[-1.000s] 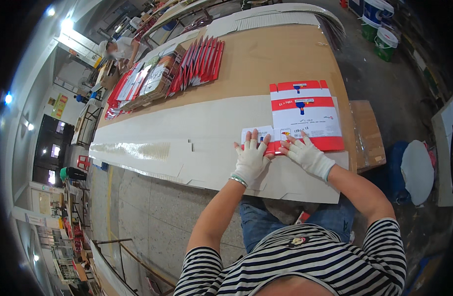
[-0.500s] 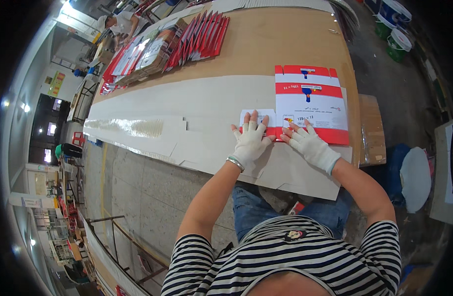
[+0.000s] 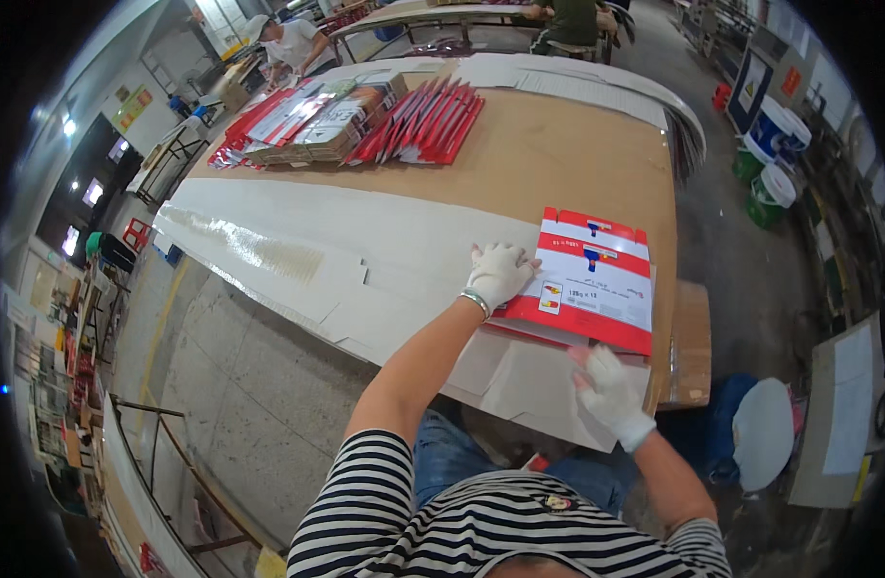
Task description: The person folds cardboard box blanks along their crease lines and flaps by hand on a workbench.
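A flat red-and-white printed carton [image 3: 596,275] lies slightly turned on pale cardboard at the table's right side. My left hand [image 3: 500,275], in a white glove with bare fingertips, is at the carton's left edge, fingers bent and thumb side over the red border. Part of its grip is hidden. My right hand [image 3: 611,390], gloved the same way, is just below the carton's near edge, with fingers apart and slightly blurred. Along that edge a lower layer of the carton shows beneath the red strip.
Stacked flat cartons [image 3: 317,125] and a fanned row of red ones [image 3: 423,120] occupy the table's far left. A brown box [image 3: 690,342] stands beside the right edge. Buckets [image 3: 772,188] are on the floor at right. A co-worker [image 3: 298,43] stands at far left.
My right hand has come off the carton's face and moved down toward me. My left hand now holds the left edge, and the carton is turned a little. The view has shifted too.
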Demonstrator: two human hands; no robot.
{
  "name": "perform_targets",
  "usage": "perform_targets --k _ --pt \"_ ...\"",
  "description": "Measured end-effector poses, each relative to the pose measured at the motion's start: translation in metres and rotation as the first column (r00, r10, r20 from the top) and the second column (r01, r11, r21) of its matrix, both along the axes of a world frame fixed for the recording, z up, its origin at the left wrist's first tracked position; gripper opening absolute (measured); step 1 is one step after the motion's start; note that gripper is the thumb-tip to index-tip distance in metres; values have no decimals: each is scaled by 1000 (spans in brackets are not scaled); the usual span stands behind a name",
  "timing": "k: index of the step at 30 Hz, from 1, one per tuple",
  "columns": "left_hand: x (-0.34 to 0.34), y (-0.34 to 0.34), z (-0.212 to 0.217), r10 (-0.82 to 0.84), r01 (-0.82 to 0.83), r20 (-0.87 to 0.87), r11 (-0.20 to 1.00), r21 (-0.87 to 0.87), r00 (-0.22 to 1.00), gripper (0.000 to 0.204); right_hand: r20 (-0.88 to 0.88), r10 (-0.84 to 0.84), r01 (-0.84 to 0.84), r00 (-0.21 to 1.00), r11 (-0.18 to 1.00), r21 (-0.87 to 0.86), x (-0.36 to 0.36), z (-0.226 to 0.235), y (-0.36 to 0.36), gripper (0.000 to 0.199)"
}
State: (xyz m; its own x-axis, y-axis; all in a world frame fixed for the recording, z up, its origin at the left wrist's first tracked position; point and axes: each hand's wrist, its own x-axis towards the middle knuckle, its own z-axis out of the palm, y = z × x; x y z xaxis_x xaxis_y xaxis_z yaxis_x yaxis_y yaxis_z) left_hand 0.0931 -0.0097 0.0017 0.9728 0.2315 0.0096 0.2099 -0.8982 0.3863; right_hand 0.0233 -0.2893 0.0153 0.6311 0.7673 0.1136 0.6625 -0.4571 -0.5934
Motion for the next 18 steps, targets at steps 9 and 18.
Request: perform_targets --k 9,18 --pt "-52 -11 73 -312 130 18 341 -931 950 34 -989 122 618 89 772 151 -31 -14 -4 63" --pt "-103 6 29 -69 188 312 910 -370 948 55 -662 -197 600 723 654 460 42 17 68 71"
